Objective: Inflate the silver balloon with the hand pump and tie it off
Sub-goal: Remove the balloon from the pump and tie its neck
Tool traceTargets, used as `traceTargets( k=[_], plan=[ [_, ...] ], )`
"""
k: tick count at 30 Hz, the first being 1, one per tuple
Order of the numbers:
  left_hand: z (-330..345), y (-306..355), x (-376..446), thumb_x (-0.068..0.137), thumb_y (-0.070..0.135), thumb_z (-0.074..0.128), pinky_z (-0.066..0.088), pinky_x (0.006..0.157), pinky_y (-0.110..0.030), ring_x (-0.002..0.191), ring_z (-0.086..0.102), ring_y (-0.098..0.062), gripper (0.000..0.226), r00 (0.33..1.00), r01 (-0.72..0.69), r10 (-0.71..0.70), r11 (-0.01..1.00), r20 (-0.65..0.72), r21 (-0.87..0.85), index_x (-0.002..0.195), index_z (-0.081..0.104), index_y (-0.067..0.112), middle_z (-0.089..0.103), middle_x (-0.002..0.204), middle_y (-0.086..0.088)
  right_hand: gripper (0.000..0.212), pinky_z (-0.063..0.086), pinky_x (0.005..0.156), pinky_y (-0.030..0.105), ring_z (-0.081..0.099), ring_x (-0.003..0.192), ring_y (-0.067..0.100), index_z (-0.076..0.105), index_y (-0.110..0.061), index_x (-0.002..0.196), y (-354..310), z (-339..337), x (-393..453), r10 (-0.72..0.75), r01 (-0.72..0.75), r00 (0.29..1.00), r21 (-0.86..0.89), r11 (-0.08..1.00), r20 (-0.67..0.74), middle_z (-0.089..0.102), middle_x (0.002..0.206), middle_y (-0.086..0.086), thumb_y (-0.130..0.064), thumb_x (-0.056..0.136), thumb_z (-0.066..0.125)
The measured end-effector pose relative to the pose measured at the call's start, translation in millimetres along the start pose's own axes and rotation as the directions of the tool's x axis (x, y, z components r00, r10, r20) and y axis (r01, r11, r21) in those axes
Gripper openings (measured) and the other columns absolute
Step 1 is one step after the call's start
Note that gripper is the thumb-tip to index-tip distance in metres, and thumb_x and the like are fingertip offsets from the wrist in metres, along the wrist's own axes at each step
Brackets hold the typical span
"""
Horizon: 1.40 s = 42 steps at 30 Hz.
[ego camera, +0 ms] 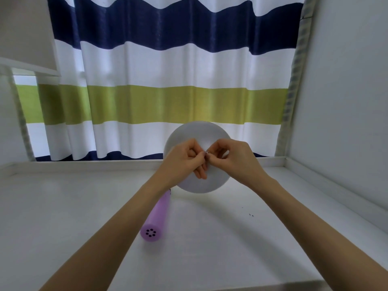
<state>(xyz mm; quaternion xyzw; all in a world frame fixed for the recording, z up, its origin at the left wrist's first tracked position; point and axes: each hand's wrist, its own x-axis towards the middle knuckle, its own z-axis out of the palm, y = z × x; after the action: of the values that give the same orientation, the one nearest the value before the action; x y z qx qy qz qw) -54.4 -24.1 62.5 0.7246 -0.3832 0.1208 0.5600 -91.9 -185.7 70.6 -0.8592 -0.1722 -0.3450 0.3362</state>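
The silver balloon is inflated, round and pale grey, held in the air above the far part of the white table. My left hand and my right hand meet in front of it, fingertips pinching its small neck between them. The neck itself is mostly hidden by my fingers. The purple hand pump lies on the table below my left forearm, its end with several black holes facing me and its nozzle end tucked under my wrist.
A striped curtain in navy, white and green hangs behind the table. A raised white ledge runs along the table's back edge and right side. A grey wall stands on the right. A few dark specks lie on the table.
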Motion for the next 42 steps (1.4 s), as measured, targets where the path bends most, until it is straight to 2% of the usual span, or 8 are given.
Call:
traceTargets(
  k=[7,11,17,21,28,31,36,42],
  plan=[
    [3,-14,-2,0.089,0.007,0.053,0.052,0.055,-0.024,0.054,0.066,-0.024,0.013,0.999,-0.013,0.013,1.000,-0.041,0.021,0.077,0.049,0.004,0.068,0.063,-0.008,0.003,0.051,0.069,0.027,0.062,0.072,0.014,0.070,-0.008,0.079,8,4,-2,-0.075,0.073,0.997,-0.041,0.996,-0.029,0.068,0.076,0.002,-0.011,0.081,0.069],
    [9,-20,-2,0.089,0.011,0.055,0.054,0.056,-0.028,0.052,0.066,-0.016,0.013,0.993,-0.057,0.074,0.982,-0.090,0.180,0.077,0.051,0.012,0.067,0.061,-0.004,0.006,0.051,0.070,0.034,0.059,0.071,0.014,0.069,-0.012,0.083,14,8,-1,-0.058,0.054,0.998,-0.126,0.991,-0.027,0.065,0.079,-0.003,-0.017,0.084,0.067],
    [16,-25,1,0.087,0.012,0.058,0.045,0.059,-0.025,0.054,0.057,-0.012,0.010,0.956,-0.124,0.225,0.891,-0.188,0.436,0.077,0.055,0.012,0.053,0.055,0.011,0.009,0.045,0.065,0.027,0.054,0.073,0.009,0.068,-0.014,0.086,19,16,2,-0.033,0.015,0.997,-0.234,0.972,-0.075,0.063,0.085,-0.006,-0.022,0.086,0.063],
    [17,-32,1,0.086,0.011,0.060,0.039,0.058,-0.020,0.057,0.049,-0.010,0.011,0.940,-0.123,0.261,0.862,-0.222,0.492,0.075,0.055,0.011,0.048,0.058,0.013,0.011,0.048,0.067,0.030,0.054,0.072,0.009,0.066,-0.015,0.088,24,26,2,0.036,-0.052,0.996,-0.192,0.980,-0.083,0.064,0.089,-0.005,-0.025,0.087,0.062],
    [15,-45,-4,0.085,0.018,0.061,0.037,0.053,-0.025,0.060,0.049,-0.014,0.009,0.938,-0.067,0.264,0.774,-0.226,0.630,0.079,0.057,0.012,0.055,0.069,0.005,0.008,0.049,0.071,0.031,0.056,0.075,0.011,0.067,-0.013,0.090,32,40,-3,0.054,-0.058,0.997,-0.100,0.993,-0.046,0.062,0.092,-0.001,-0.020,0.085,0.065],
    [13,-45,-2,0.084,0.016,0.061,0.041,0.055,-0.026,0.060,0.051,-0.016,0.008,0.945,-0.053,0.230,0.809,-0.232,0.585,0.080,0.059,0.010,0.059,0.070,0.002,0.013,0.048,0.071,0.029,0.054,0.076,0.010,0.065,-0.013,0.091,31,40,-3,0.035,-0.037,0.999,-0.096,0.995,-0.023,0.060,0.093,-0.002,-0.023,0.083,0.068],
    [9,-43,-1,0.083,0.011,0.061,0.040,0.056,-0.017,0.057,0.054,-0.013,0.006,0.973,-0.077,0.169,0.878,-0.155,0.472,0.078,0.058,0.010,0.054,0.061,0.011,0.012,0.050,0.075,0.030,0.057,0.076,0.013,0.065,-0.009,0.090,31,34,0,0.017,-0.016,1.000,-0.090,0.996,0.012,0.061,0.092,0.003,-0.018,0.084,0.068],
    [10,-44,3,0.082,0.011,0.060,0.045,0.056,-0.026,0.056,0.060,-0.020,0.006,0.982,-0.091,0.151,0.908,-0.117,0.408,0.077,0.056,0.012,0.062,0.062,-0.008,0.009,0.049,0.070,0.029,0.059,0.079,0.010,0.065,-0.015,0.087,28,39,-2,0.084,-0.091,0.992,-0.082,0.992,-0.090,0.063,0.091,-0.004,-0.022,0.081,0.065]
  ],
)
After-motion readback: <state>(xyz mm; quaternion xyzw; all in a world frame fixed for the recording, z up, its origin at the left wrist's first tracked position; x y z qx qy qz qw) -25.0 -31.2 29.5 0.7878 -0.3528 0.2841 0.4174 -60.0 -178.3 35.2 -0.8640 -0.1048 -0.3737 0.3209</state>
